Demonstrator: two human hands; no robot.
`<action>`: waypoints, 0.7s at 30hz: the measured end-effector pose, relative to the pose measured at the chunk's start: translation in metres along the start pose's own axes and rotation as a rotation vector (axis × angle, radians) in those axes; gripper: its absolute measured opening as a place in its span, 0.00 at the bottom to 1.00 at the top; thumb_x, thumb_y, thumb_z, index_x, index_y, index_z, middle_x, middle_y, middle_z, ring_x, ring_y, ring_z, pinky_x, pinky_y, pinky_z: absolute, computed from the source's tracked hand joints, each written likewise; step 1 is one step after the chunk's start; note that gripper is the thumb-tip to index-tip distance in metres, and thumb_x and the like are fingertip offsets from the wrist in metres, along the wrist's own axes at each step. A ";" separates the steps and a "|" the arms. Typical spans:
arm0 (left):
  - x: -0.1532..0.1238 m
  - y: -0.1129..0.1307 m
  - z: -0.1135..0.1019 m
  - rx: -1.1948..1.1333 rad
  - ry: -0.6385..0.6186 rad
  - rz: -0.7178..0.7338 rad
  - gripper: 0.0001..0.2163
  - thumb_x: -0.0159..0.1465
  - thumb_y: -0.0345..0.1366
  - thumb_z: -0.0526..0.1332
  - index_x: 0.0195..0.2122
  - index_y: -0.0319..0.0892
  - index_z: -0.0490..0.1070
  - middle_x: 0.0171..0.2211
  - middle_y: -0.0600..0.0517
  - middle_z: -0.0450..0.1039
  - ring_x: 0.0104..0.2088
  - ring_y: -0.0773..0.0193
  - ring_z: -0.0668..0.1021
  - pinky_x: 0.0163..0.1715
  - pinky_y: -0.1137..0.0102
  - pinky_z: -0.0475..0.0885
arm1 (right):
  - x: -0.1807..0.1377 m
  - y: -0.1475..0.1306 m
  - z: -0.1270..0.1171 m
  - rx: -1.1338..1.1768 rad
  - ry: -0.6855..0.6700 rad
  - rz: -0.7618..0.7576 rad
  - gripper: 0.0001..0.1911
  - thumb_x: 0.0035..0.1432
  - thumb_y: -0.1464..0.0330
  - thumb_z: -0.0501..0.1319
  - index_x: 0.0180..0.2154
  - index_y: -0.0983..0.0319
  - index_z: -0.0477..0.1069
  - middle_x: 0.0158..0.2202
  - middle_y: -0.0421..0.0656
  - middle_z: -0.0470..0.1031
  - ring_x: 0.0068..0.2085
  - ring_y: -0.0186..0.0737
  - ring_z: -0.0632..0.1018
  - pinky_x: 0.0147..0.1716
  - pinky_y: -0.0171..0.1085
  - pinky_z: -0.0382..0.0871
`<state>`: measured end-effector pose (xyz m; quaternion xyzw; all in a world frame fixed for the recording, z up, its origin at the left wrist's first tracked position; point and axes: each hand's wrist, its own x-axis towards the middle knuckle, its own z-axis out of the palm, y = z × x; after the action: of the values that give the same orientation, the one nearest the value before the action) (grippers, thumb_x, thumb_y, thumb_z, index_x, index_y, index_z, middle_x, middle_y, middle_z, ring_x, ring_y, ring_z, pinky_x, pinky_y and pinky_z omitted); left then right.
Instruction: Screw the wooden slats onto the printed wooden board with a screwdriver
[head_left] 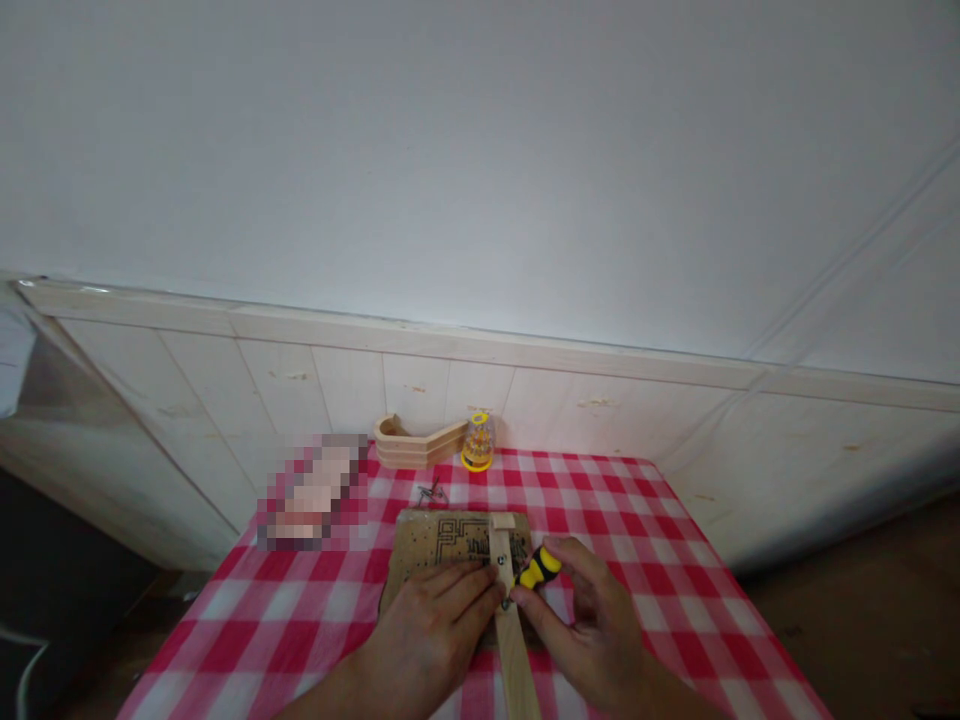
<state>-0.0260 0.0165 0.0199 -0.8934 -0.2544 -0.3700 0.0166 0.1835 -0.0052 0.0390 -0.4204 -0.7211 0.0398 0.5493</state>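
A flat wooden board (pixel 442 538) with dark printed markings lies on the red-and-white checked tablecloth (pixel 637 520). A narrow wooden strip (pixel 514 640) lies over it, running toward me. My left hand (pixel 431 625) rests on the board with fingers pressed against the strip near a screw. My right hand (pixel 589 625) grips a small screwdriver with a yellow-and-black handle (pixel 537 569), its tip down at the strip between both hands.
A few dark screws (pixel 430 491) lie beyond the board. At the table's far edge stand a curved wooden piece (pixel 416 443) and a yellow-based clear bit holder (pixel 478 441). A blurred patch (pixel 311 490) sits on the left. A pale panelled wall (pixel 300 375) is behind.
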 end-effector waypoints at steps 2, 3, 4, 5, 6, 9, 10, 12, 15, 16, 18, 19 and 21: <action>0.000 0.000 0.000 -0.004 0.001 -0.005 0.13 0.74 0.31 0.50 0.50 0.40 0.74 0.45 0.48 0.81 0.43 0.62 0.83 0.47 0.67 0.79 | -0.002 0.002 0.000 -0.003 -0.001 0.014 0.27 0.58 0.70 0.70 0.57 0.53 0.68 0.44 0.47 0.81 0.41 0.46 0.85 0.37 0.40 0.84; 0.000 0.000 0.001 -0.005 0.007 -0.003 0.13 0.74 0.31 0.50 0.49 0.40 0.75 0.44 0.48 0.82 0.43 0.62 0.83 0.47 0.67 0.79 | -0.003 0.003 0.001 -0.003 0.001 0.020 0.27 0.58 0.69 0.70 0.57 0.53 0.68 0.44 0.47 0.81 0.40 0.46 0.85 0.37 0.40 0.84; -0.001 -0.001 0.001 -0.003 0.014 -0.001 0.13 0.73 0.31 0.50 0.49 0.40 0.75 0.44 0.48 0.82 0.43 0.62 0.83 0.47 0.68 0.79 | -0.003 0.004 0.001 0.000 0.008 0.024 0.26 0.57 0.69 0.70 0.56 0.53 0.68 0.44 0.47 0.81 0.40 0.46 0.85 0.36 0.40 0.84; -0.001 -0.001 0.002 0.002 0.018 0.002 0.13 0.73 0.31 0.51 0.49 0.40 0.75 0.44 0.48 0.82 0.43 0.62 0.83 0.47 0.68 0.79 | -0.003 0.005 0.001 0.005 0.018 0.031 0.26 0.57 0.69 0.70 0.56 0.53 0.69 0.44 0.47 0.81 0.39 0.45 0.85 0.36 0.39 0.84; -0.001 -0.001 0.002 0.009 0.019 0.007 0.13 0.73 0.31 0.51 0.49 0.40 0.75 0.44 0.47 0.82 0.43 0.62 0.83 0.47 0.68 0.79 | -0.003 0.006 0.002 0.013 0.034 0.043 0.26 0.56 0.70 0.71 0.56 0.53 0.69 0.44 0.47 0.81 0.39 0.45 0.85 0.36 0.39 0.84; -0.002 -0.002 0.003 0.028 0.004 0.020 0.14 0.73 0.30 0.51 0.51 0.40 0.74 0.45 0.47 0.82 0.44 0.62 0.83 0.48 0.67 0.79 | 0.003 0.006 0.004 0.061 0.111 0.097 0.27 0.56 0.71 0.70 0.56 0.54 0.70 0.43 0.46 0.81 0.37 0.42 0.85 0.35 0.38 0.84; -0.002 -0.002 0.003 0.028 0.000 0.022 0.14 0.72 0.30 0.50 0.51 0.40 0.74 0.46 0.47 0.81 0.44 0.62 0.83 0.48 0.66 0.79 | 0.006 0.005 0.005 0.087 0.136 0.117 0.27 0.56 0.72 0.70 0.56 0.53 0.70 0.43 0.45 0.81 0.36 0.42 0.85 0.35 0.38 0.84; -0.002 -0.002 0.002 0.024 0.005 0.023 0.14 0.72 0.29 0.50 0.51 0.40 0.74 0.46 0.47 0.82 0.44 0.61 0.83 0.48 0.65 0.79 | 0.012 0.004 0.006 0.143 0.175 0.153 0.26 0.58 0.73 0.68 0.57 0.52 0.70 0.44 0.45 0.81 0.37 0.41 0.85 0.36 0.37 0.84; -0.002 -0.002 0.002 0.023 0.013 0.021 0.14 0.72 0.29 0.50 0.50 0.40 0.74 0.46 0.48 0.82 0.44 0.61 0.83 0.48 0.65 0.80 | 0.019 0.004 0.008 0.199 0.175 0.204 0.26 0.58 0.74 0.68 0.56 0.50 0.70 0.43 0.43 0.82 0.38 0.40 0.85 0.38 0.36 0.84; -0.002 -0.002 0.002 0.027 0.013 0.023 0.14 0.72 0.29 0.50 0.50 0.40 0.74 0.46 0.48 0.82 0.44 0.61 0.83 0.48 0.65 0.80 | 0.020 0.004 0.008 0.209 0.165 0.222 0.26 0.58 0.74 0.68 0.56 0.50 0.71 0.42 0.42 0.82 0.39 0.40 0.86 0.38 0.36 0.84; -0.002 -0.002 0.002 0.031 0.009 0.024 0.14 0.72 0.30 0.51 0.50 0.40 0.74 0.46 0.48 0.82 0.44 0.61 0.83 0.48 0.66 0.80 | 0.020 0.005 0.010 0.225 0.140 0.249 0.27 0.57 0.74 0.68 0.56 0.50 0.71 0.42 0.42 0.83 0.39 0.40 0.86 0.39 0.36 0.83; -0.002 -0.003 0.002 0.030 0.010 0.023 0.14 0.72 0.30 0.51 0.50 0.40 0.74 0.46 0.48 0.82 0.44 0.61 0.83 0.49 0.66 0.79 | 0.020 0.006 0.010 0.231 0.131 0.259 0.27 0.57 0.75 0.68 0.56 0.50 0.71 0.42 0.42 0.83 0.39 0.40 0.86 0.39 0.36 0.83; -0.002 -0.003 0.002 0.021 0.013 0.023 0.13 0.72 0.30 0.51 0.50 0.40 0.75 0.46 0.48 0.82 0.44 0.62 0.83 0.49 0.66 0.79 | 0.019 0.007 0.011 0.244 0.114 0.276 0.27 0.57 0.75 0.68 0.56 0.50 0.71 0.43 0.42 0.83 0.39 0.40 0.86 0.40 0.36 0.83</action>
<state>-0.0273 0.0183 0.0168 -0.8935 -0.2480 -0.3729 0.0320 0.1777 0.0160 0.0457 -0.4471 -0.6142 0.1778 0.6255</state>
